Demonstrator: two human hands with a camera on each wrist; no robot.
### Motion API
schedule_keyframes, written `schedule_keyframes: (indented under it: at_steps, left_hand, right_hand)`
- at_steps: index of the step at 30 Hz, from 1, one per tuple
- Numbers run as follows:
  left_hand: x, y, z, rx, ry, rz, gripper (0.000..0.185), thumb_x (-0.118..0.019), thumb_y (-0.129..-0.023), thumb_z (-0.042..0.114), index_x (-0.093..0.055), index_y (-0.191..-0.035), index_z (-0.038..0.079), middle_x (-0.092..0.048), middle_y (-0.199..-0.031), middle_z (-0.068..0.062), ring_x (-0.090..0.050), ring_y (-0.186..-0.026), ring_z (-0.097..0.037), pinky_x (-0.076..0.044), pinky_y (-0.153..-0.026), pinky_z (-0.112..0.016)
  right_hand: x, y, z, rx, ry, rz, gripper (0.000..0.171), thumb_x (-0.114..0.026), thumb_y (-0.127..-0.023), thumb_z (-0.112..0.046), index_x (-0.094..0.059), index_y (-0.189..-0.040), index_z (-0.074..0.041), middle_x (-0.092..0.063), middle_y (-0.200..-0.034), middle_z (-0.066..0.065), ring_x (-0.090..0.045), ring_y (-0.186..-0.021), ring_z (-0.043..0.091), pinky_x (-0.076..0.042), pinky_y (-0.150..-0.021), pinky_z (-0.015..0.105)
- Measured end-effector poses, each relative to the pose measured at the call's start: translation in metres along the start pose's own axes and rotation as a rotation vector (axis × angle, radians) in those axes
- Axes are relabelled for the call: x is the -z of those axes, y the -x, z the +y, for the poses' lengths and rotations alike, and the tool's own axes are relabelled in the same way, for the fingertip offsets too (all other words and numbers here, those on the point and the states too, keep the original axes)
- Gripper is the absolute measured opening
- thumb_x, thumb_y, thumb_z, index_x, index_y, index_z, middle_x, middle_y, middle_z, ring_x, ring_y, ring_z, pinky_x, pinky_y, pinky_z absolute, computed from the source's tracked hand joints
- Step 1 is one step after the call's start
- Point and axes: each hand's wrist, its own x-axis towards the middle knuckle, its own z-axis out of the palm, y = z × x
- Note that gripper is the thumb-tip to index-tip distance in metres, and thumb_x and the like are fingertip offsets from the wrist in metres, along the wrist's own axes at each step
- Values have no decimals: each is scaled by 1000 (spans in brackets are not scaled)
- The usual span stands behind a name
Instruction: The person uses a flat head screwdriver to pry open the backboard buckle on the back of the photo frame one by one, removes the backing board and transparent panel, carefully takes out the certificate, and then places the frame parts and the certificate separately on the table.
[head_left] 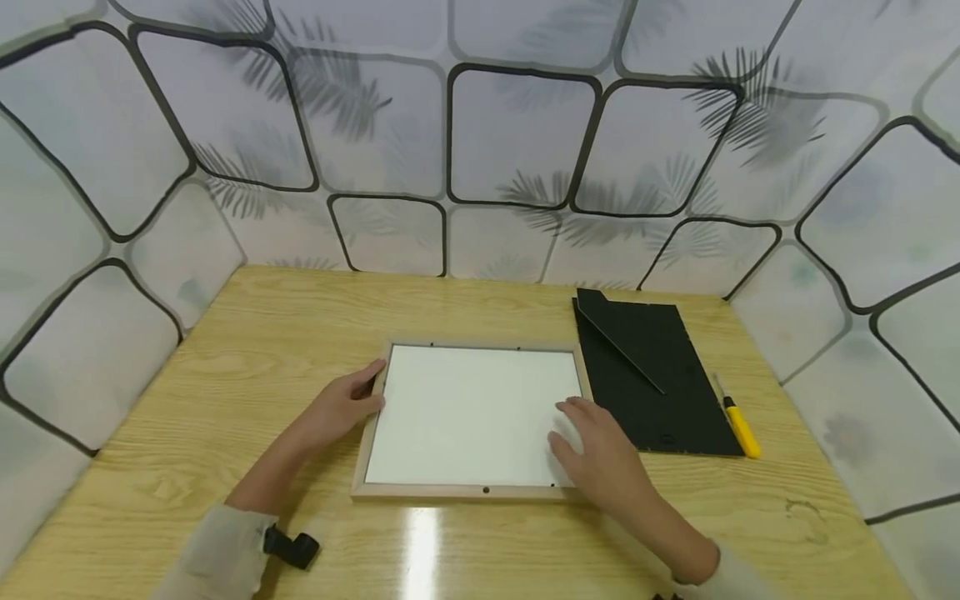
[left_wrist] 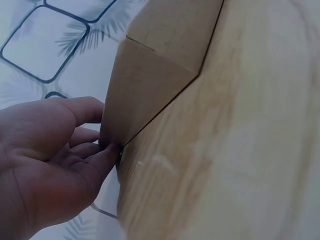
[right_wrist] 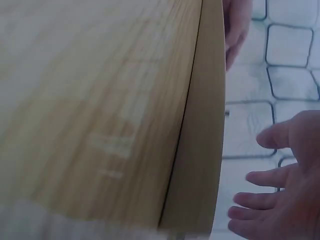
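A light wooden picture frame (head_left: 408,493) lies flat on the table with a white sheet (head_left: 465,417) filling its inside. My left hand (head_left: 341,408) grips the frame's left side; in the left wrist view the hand's (left_wrist: 55,150) fingertips meet the outer wooden edge close to the tabletop. Over the right part of the sheet hovers my right hand (head_left: 603,454), fingers spread and slightly bent. In the right wrist view, this hand (right_wrist: 280,185) shows relaxed fingers holding nothing, beyond the frame's near edge (right_wrist: 200,130).
Right of the frame lies a black backing board (head_left: 637,367) with a hinged stand leg (head_left: 611,337) standing off it. A yellow-handled screwdriver (head_left: 741,429) rests along the board's right edge. Patterned panels (head_left: 517,137) enclose the wooden table (head_left: 285,325) at the back and sides.
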Motion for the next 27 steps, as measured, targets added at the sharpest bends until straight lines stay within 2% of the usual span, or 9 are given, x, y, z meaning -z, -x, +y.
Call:
schedule_keyframes:
  at_steps: [4,6,11,16,21,27]
  left_hand:
    - [-1,2,-1,5,-6,11,67,-52,-106,19,-17,-162,6,-13,-168,-18,-18,-153,-38,-26,-120,-52]
    - [-2,3,0,6,3,10,67,-52,-106,19,-16,-161,6,-12,-168,-18,-18,-153,-38,-26,-120,-52]
    - [-5,8,2,7,30,5,68,-52,-106,19,-16,-162,6,-11,-168,-18,-15,-154,-38,-24,-121,-52]
    - [-10,9,3,12,17,8,68,-52,-106,20,-15,-162,6,-11,-168,-17,-16,-154,-37,-26,-120,-51]
    - [-12,11,4,11,23,18,68,-52,-106,18,-15,-162,6,-11,-168,-16,-16,-154,-36,-27,-120,-50]
    - [-13,12,4,19,41,6,68,-52,-106,16,-15,-161,6,-9,-168,-16,-15,-154,-36,-26,-120,-49]
  right_hand:
    - [-18,-13,-21,14,29,-146,69,-60,-100,-44,-43,-152,-3,-33,-162,19,-29,-150,38,-28,-120,58]
    - [-25,-20,-27,14,43,-191,78,-60,-98,-50,-37,-155,-1,-25,-164,21,-22,-153,38,-21,-123,57]
    - [-40,-28,-33,5,122,-238,100,-62,-90,-65,-30,-156,4,-16,-165,26,-12,-155,40,-10,-124,60]
    - [-49,-25,-34,-25,164,-276,122,-61,-80,-81,-20,-160,1,-5,-167,26,-1,-156,40,-2,-121,67]
    - [-51,-21,-38,-6,175,-300,124,-62,-77,-82,-20,-160,2,-1,-166,28,4,-155,42,2,-119,70]
    - [-49,-17,-39,2,191,-310,119,-61,-81,-78,-21,-159,2,-3,-166,29,2,-155,43,-1,-120,69]
